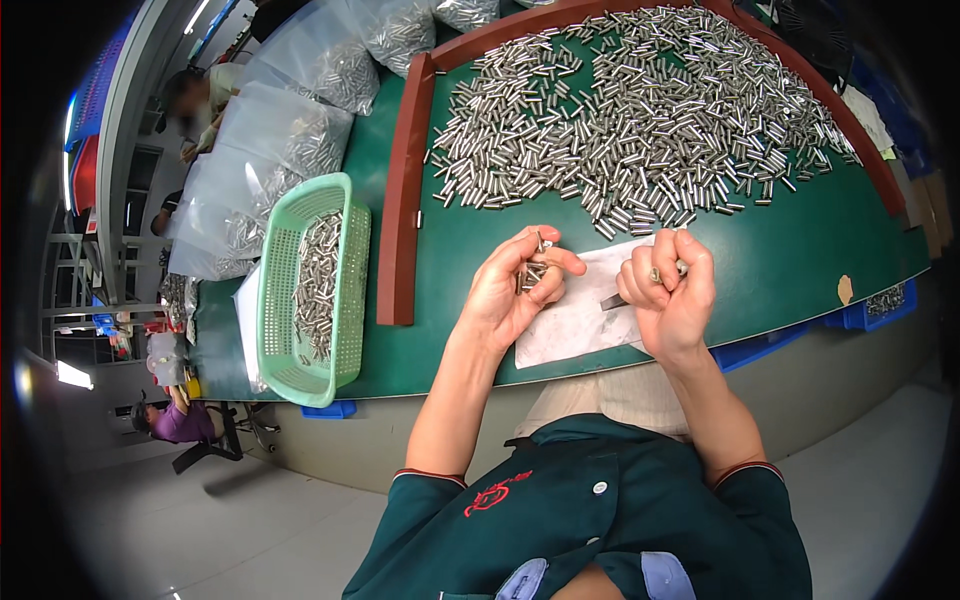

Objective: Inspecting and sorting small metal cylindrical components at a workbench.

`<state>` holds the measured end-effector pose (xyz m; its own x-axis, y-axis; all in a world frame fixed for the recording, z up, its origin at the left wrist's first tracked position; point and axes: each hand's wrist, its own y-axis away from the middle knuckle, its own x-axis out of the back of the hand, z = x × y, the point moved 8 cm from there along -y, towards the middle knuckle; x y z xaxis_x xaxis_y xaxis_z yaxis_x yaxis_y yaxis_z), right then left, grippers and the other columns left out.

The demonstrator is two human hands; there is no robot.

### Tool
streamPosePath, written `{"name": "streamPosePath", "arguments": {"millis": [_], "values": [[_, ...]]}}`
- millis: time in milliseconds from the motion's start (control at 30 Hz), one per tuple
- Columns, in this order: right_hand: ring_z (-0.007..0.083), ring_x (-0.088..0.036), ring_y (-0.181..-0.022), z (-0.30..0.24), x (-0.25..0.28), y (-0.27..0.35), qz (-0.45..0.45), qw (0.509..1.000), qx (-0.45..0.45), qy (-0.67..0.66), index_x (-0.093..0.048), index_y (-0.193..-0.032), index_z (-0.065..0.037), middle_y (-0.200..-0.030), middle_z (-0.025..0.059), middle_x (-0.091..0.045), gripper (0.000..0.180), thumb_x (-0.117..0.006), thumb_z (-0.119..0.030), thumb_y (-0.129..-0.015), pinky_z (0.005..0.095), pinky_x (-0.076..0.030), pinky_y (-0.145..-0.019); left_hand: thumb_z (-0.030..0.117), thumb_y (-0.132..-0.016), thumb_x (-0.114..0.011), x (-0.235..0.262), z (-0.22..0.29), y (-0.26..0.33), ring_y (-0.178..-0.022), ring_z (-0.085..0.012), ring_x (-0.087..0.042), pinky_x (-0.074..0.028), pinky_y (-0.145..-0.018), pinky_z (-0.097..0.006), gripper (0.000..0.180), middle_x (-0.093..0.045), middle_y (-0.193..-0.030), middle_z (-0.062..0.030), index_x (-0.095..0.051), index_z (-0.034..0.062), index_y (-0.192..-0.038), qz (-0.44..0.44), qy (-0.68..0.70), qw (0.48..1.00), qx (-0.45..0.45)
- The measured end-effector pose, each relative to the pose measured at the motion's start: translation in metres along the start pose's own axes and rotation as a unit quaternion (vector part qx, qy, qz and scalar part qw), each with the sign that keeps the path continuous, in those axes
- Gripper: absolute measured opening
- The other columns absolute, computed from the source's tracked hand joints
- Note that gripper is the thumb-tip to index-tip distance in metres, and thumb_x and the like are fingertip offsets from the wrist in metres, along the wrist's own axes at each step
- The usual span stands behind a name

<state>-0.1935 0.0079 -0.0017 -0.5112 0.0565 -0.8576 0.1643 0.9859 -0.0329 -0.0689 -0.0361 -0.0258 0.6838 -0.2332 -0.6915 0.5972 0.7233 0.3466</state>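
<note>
the left hand point(520, 280) is curled around a small bundle of metal pins point(532, 272), thumb and fingers closed on them. the right hand point(668, 290) is closed in a loose fist, pinching a single pin point(680, 268) at its fingertips. both hover over a white paper sheet point(580, 320) lying on the green table point(800, 250), close to its near edge. just beyond the hands spreads a large heap of loose pins point(640, 120), bounded by a curved brown rail point(400, 200). bare green surface lies between the hands and the heap, and more to the right of the right hand. left of the left hand, past the rail, stands a green mesh basket point(345, 330) partly filled with pins, with clear plastic bags point(270, 140) of pins beyond it.
</note>
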Motion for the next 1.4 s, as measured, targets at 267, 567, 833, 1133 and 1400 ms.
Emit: {"name": "streamPosePath", "arguments": {"millis": [267,567,833,1133,1400], "values": [[0.0075,-0.016,-0.039,0.0,0.005,0.0,0.007,1.0,0.001,0.009,-0.026,-0.054,-0.011,-0.043,-0.0013,-0.023,0.038,-0.03,-0.026,-0.088,0.0244,-0.016,-0.04,0.022,-0.091,-0.042,0.003,0.071,0.044,-0.043,-0.0057,-0.024,-0.021,-0.041,-0.021,0.018,-0.033,-0.051,0.0027,-0.047,0.0054,-0.093,0.06,-0.193,0.958,-0.206],[0.0079,-0.016,-0.04,0.0,0.0,0.001,0.001,1.0,-0.005,0.009,-0.026,-0.055,-0.011,-0.043,-0.0018,-0.023,0.036,-0.03,-0.025,-0.088,0.0245,-0.017,-0.041,0.015,-0.087,-0.045,0.05,0.208,0.152,-0.056,-0.021,-0.054,-0.04,-0.055,-0.033,0.02,-0.056,-0.064,-0.0109,-0.048,0.0006,-0.1,0.475,-0.713,0.422,-0.296],[0.0078,-0.015,-0.04,0.0,-0.003,0.001,0.007,1.0,-0.008,0.016,-0.026,-0.055,-0.012,-0.042,-0.002,-0.024,0.037,-0.029,-0.027,-0.089,0.0245,-0.017,-0.041,0.009,-0.069,-0.064,0.01,0.184,0.121,-0.082,-0.0285,-0.052,-0.039,-0.074,-0.037,0.019,-0.058,-0.086,-0.0108,-0.061,0.0052,-0.087,0.38,-0.809,0.269,-0.357],[0.0076,-0.015,-0.039,0.0,-0.002,0.001,0.01,1.0,-0.008,0.008,-0.026,-0.055,-0.012,-0.042,-0.0017,-0.024,0.037,-0.029,-0.027,-0.089,0.0242,-0.017,-0.041,0.002,-0.061,-0.058,0.002,0.127,0.026,-0.084,-0.0241,-0.042,-0.029,-0.072,-0.037,0.013,-0.045,-0.08,-0.0077,-0.06,0.0056,-0.073,0.176,-0.93,0.188,-0.262],[0.0078,-0.016,-0.04,-0.002,0.0,0.003,0.011,1.0,-0.004,0.012,-0.026,-0.055,-0.011,-0.043,-0.0011,-0.024,0.036,-0.03,-0.025,-0.088,0.0242,-0.017,-0.04,0.0,-0.059,-0.055,0.014,0.122,0.015,-0.083,-0.0259,-0.042,-0.03,-0.071,-0.037,0.011,-0.043,-0.079,-0.0095,-0.051,0.004,-0.068,0.159,-0.944,0.165,-0.236]]}}
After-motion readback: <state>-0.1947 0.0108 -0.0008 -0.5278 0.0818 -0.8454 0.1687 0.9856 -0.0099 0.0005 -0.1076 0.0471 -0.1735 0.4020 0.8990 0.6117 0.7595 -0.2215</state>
